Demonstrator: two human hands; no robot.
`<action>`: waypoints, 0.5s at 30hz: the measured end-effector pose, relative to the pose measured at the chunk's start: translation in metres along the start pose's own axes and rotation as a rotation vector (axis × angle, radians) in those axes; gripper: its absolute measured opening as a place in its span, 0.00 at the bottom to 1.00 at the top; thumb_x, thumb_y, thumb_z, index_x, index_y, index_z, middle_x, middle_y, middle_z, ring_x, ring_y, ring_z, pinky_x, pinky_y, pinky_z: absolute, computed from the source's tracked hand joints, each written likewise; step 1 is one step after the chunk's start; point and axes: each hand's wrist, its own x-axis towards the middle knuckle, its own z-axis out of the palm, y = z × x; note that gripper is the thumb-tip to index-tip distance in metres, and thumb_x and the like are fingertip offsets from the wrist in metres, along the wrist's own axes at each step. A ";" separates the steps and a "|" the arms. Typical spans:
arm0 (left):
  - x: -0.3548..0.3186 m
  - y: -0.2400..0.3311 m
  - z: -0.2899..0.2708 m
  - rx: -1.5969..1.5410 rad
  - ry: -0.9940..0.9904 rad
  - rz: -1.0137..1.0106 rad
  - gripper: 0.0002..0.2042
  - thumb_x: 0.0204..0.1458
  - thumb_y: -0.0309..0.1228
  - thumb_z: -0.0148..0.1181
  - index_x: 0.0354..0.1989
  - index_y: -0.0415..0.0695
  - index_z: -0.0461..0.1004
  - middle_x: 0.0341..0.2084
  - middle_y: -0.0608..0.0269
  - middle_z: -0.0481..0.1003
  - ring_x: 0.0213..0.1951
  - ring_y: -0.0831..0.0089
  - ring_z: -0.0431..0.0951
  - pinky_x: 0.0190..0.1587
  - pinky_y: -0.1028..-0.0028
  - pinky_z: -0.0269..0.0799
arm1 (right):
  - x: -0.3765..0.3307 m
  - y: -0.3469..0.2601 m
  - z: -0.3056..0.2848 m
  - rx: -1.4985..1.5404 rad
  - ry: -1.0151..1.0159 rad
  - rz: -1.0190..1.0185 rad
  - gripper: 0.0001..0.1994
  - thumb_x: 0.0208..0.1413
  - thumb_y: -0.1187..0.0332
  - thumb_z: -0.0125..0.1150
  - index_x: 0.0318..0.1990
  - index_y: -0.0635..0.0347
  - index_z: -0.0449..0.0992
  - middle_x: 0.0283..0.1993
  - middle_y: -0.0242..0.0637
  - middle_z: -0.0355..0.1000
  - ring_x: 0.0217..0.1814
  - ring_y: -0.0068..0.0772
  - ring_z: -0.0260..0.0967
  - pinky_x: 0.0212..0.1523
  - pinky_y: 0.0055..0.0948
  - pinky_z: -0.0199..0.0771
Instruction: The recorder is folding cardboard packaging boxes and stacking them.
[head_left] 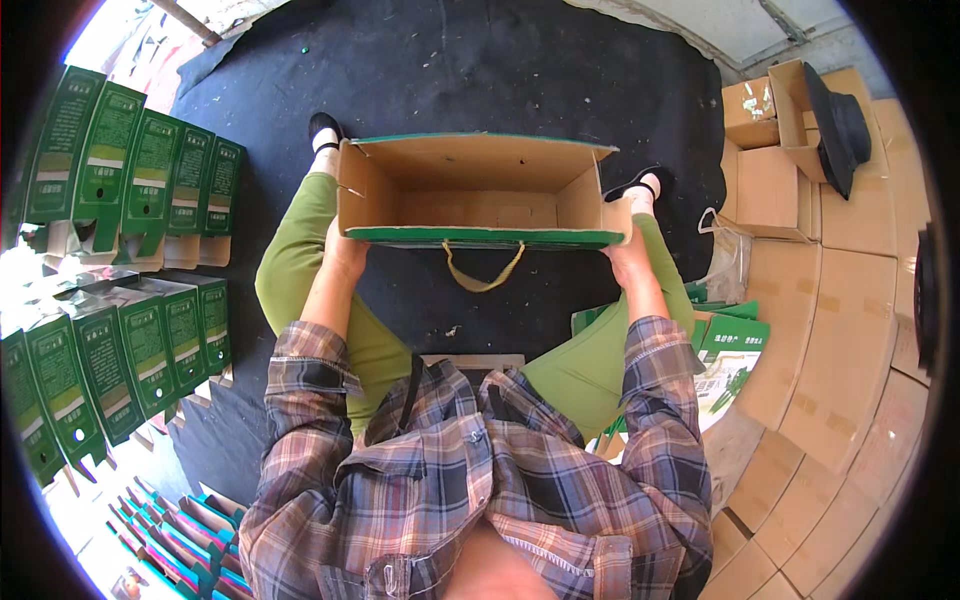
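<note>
Between my knees I hold up a green cardboard box (pixel 480 210), its top open and its plain brown inside showing bare walls and bottom. A yellow cord handle (pixel 484 284) hangs in a loop from the side facing me. My left hand (pixel 345 250) grips the box's near left corner. At the near right corner, my right hand (pixel 628 258) is closed on it in the same way. The fingers of both hands are partly hidden by the box.
Several green boxes (pixel 150 170) stand in rows at the left. Folded cartons with blue and pink edges (pixel 170 540) are at lower left. Flat green-and-white cartons (pixel 725 360) lean by my right leg. Brown cartons (pixel 830 330) are stacked at right, with a black hat (pixel 845 135) on them. Black sheeting (pixel 480 70) covers the floor.
</note>
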 end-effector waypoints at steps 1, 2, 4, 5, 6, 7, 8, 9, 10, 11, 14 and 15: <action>0.001 0.000 0.000 0.072 0.003 -0.045 0.19 0.58 0.40 0.53 0.55 0.44 0.69 0.49 0.63 0.73 0.49 0.70 0.73 0.51 0.68 0.69 | -0.004 -0.002 0.000 -0.190 0.029 0.031 0.23 0.53 0.82 0.54 0.58 0.60 0.67 0.53 0.34 0.71 0.53 0.28 0.70 0.48 0.29 0.71; 0.001 0.000 0.000 0.144 0.008 -0.088 0.19 0.57 0.41 0.55 0.53 0.43 0.70 0.46 0.65 0.75 0.47 0.72 0.74 0.49 0.69 0.68 | 0.006 0.018 -0.014 -0.189 -0.048 -0.032 0.23 0.53 0.81 0.54 0.59 0.60 0.67 0.52 0.35 0.72 0.52 0.28 0.70 0.46 0.31 0.73; -0.004 0.006 0.010 0.148 0.017 -0.077 0.19 0.58 0.41 0.54 0.53 0.43 0.70 0.45 0.65 0.74 0.47 0.72 0.73 0.50 0.69 0.68 | 0.011 0.021 -0.023 -0.157 -0.071 0.003 0.22 0.55 0.78 0.54 0.59 0.59 0.68 0.52 0.34 0.72 0.52 0.27 0.70 0.45 0.31 0.73; -0.006 0.009 0.015 0.153 0.027 -0.065 0.19 0.59 0.42 0.53 0.53 0.44 0.70 0.45 0.65 0.74 0.46 0.73 0.73 0.50 0.69 0.67 | 0.013 0.023 -0.027 -0.122 -0.094 0.038 0.21 0.56 0.74 0.54 0.59 0.59 0.68 0.52 0.34 0.72 0.52 0.27 0.70 0.45 0.30 0.74; -0.008 0.013 0.014 0.152 0.035 -0.061 0.19 0.59 0.42 0.53 0.53 0.44 0.70 0.45 0.65 0.74 0.46 0.73 0.73 0.50 0.69 0.67 | 0.012 0.019 -0.025 -0.122 -0.103 0.039 0.21 0.56 0.74 0.54 0.59 0.59 0.68 0.52 0.34 0.72 0.52 0.27 0.70 0.45 0.30 0.74; -0.009 0.017 0.013 0.121 0.000 0.021 0.18 0.60 0.42 0.51 0.54 0.44 0.70 0.45 0.65 0.73 0.47 0.73 0.73 0.50 0.69 0.68 | 0.012 0.014 -0.025 -0.058 -0.103 0.115 0.20 0.59 0.68 0.53 0.59 0.60 0.67 0.52 0.34 0.72 0.52 0.28 0.70 0.45 0.29 0.74; -0.011 0.021 0.013 0.089 -0.036 0.102 0.18 0.62 0.42 0.50 0.54 0.45 0.70 0.46 0.65 0.73 0.47 0.73 0.73 0.50 0.69 0.68 | 0.012 0.010 -0.024 0.005 -0.102 0.190 0.21 0.62 0.62 0.52 0.60 0.61 0.67 0.52 0.34 0.72 0.52 0.28 0.71 0.45 0.27 0.73; -0.016 0.025 0.017 0.089 -0.035 0.103 0.18 0.62 0.42 0.50 0.54 0.45 0.70 0.46 0.65 0.73 0.47 0.73 0.73 0.50 0.69 0.68 | 0.009 0.004 -0.022 0.005 -0.104 0.189 0.21 0.62 0.62 0.52 0.60 0.61 0.67 0.52 0.34 0.72 0.52 0.28 0.71 0.45 0.27 0.73; -0.023 0.029 0.025 0.175 -0.016 0.225 0.17 0.61 0.40 0.52 0.54 0.45 0.71 0.46 0.64 0.72 0.47 0.74 0.73 0.50 0.69 0.69 | 0.005 0.000 -0.019 -0.019 -0.083 0.131 0.25 0.63 0.54 0.49 0.61 0.62 0.65 0.54 0.37 0.71 0.53 0.30 0.70 0.46 0.29 0.73; -0.029 0.033 0.032 0.262 0.002 0.346 0.16 0.61 0.38 0.53 0.54 0.45 0.71 0.46 0.63 0.72 0.48 0.75 0.72 0.49 0.69 0.70 | 0.001 -0.005 -0.016 -0.043 -0.061 0.073 0.30 0.64 0.46 0.46 0.62 0.64 0.64 0.56 0.41 0.70 0.55 0.32 0.70 0.48 0.30 0.73; -0.046 0.049 0.047 0.877 0.155 0.863 0.12 0.55 0.31 0.60 0.47 0.44 0.75 0.41 0.62 0.74 0.45 0.71 0.75 0.46 0.69 0.72 | -0.014 -0.022 -0.007 0.008 -0.099 -0.018 0.38 0.62 0.40 0.43 0.66 0.66 0.58 0.64 0.51 0.62 0.63 0.37 0.63 0.59 0.34 0.65; -0.053 0.058 0.061 0.872 0.143 0.862 0.12 0.55 0.31 0.60 0.47 0.44 0.75 0.41 0.62 0.74 0.45 0.71 0.75 0.46 0.69 0.72 | -0.015 -0.020 -0.012 0.007 -0.088 -0.021 0.38 0.62 0.40 0.43 0.66 0.66 0.58 0.64 0.51 0.62 0.63 0.37 0.63 0.59 0.34 0.65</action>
